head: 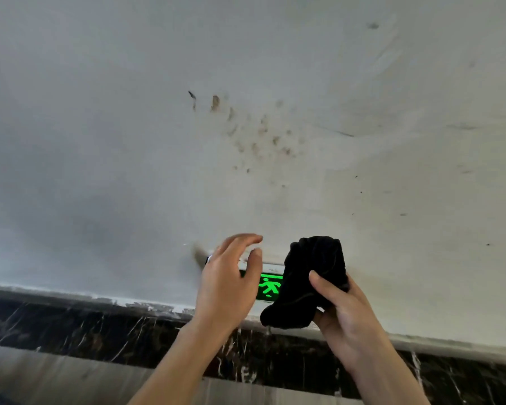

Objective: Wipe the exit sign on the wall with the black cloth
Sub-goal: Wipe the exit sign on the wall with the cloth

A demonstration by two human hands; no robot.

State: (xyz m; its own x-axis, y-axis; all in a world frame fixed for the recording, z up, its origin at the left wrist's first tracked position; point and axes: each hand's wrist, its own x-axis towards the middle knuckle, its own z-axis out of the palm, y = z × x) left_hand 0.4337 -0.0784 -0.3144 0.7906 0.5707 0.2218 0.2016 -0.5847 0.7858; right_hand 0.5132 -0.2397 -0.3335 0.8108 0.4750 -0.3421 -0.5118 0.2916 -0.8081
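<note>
The exit sign is mounted low on the white wall, showing a lit green running figure; most of it is hidden behind my hands and the cloth. My right hand grips the bunched black cloth, which covers the sign's right part. My left hand hovers in front of the sign's left end, fingers curled and apart, holding nothing.
The white wall carries brown smudges above the sign. A dark marble skirting with white veins runs along the wall's foot, and grey floor lies below it.
</note>
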